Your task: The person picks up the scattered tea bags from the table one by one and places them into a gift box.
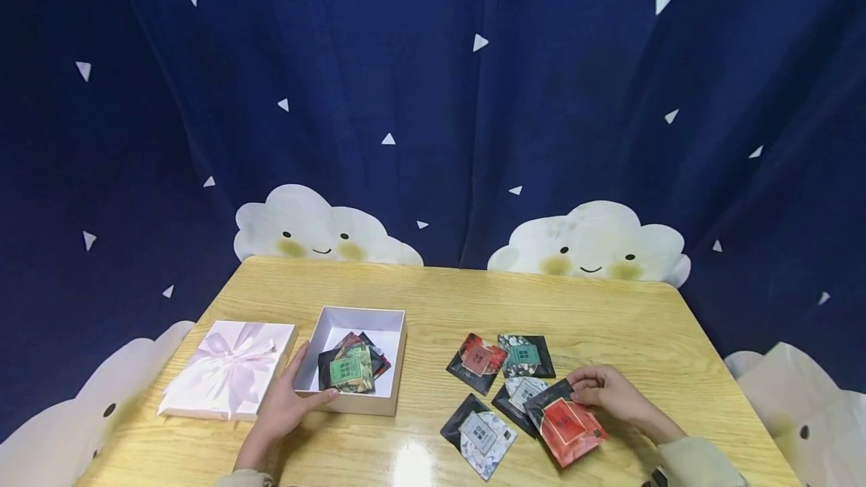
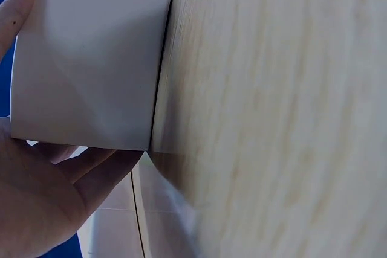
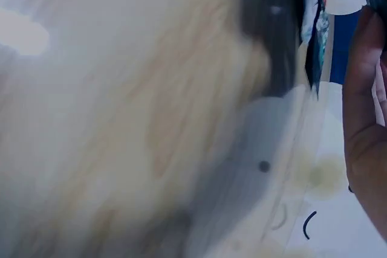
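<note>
My left hand (image 1: 286, 406) grips the near left corner of an open white gift box (image 1: 361, 403), thumb along the front wall and fingers at the left side. In the left wrist view the fingers (image 2: 100, 173) bend around the edge of the box wall (image 2: 91, 64). Inside the box lie several sachets, a green and black sachet (image 1: 350, 370) on top. My right hand (image 1: 612, 395) pinches a red and black sachet (image 1: 567, 423) by its upper right edge, tilted over a grey-white and black sachet (image 1: 519, 395). At the right wrist view's edge, the right hand (image 3: 366, 107) is partly cut off.
A white lid (image 1: 223, 374) with a pink ribbon bow lies left of the box. On the wooden table (image 1: 433, 291) are also a red-orange sachet (image 1: 476, 361), a teal-labelled sachet (image 1: 526, 355) and a blue-white sachet (image 1: 479, 436). A dark blue curtain (image 1: 433, 96) hangs behind.
</note>
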### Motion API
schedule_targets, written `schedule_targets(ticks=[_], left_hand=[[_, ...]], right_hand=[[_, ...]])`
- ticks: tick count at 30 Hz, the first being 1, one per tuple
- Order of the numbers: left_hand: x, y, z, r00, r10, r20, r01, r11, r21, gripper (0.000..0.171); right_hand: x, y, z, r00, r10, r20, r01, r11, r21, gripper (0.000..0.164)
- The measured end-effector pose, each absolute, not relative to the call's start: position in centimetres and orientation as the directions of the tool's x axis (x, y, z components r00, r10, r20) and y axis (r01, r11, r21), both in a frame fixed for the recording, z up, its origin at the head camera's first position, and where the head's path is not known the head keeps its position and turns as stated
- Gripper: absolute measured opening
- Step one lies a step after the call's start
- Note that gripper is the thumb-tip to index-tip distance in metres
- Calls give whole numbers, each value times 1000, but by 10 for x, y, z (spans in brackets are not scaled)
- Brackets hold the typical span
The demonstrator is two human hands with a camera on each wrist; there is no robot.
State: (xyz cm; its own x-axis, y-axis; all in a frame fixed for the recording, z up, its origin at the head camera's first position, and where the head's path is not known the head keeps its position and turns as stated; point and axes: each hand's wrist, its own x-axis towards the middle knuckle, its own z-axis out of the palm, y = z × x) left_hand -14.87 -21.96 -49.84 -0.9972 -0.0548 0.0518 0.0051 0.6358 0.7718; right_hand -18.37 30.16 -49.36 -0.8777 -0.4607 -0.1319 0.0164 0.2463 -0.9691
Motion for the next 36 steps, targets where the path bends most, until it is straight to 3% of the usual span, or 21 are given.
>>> schedule_targets(ticks=[11,29,36], left_hand=[[-149,-220,-499,-997,-60,44,-5,644,765,104],[-149,-221,-500,-997,-62,41,-9,649,761,104],[-149,-222,-500,-997,-61,45,-5,645,764,104]], right_hand=[[-197,271,-482,-925,-364,-106,-9,299,-954,34],[-223,226,-466,-950,-289,-123,117,39,-992,28],[-232,202,-461,-967,-213,-141,146,-9,-989,34]])
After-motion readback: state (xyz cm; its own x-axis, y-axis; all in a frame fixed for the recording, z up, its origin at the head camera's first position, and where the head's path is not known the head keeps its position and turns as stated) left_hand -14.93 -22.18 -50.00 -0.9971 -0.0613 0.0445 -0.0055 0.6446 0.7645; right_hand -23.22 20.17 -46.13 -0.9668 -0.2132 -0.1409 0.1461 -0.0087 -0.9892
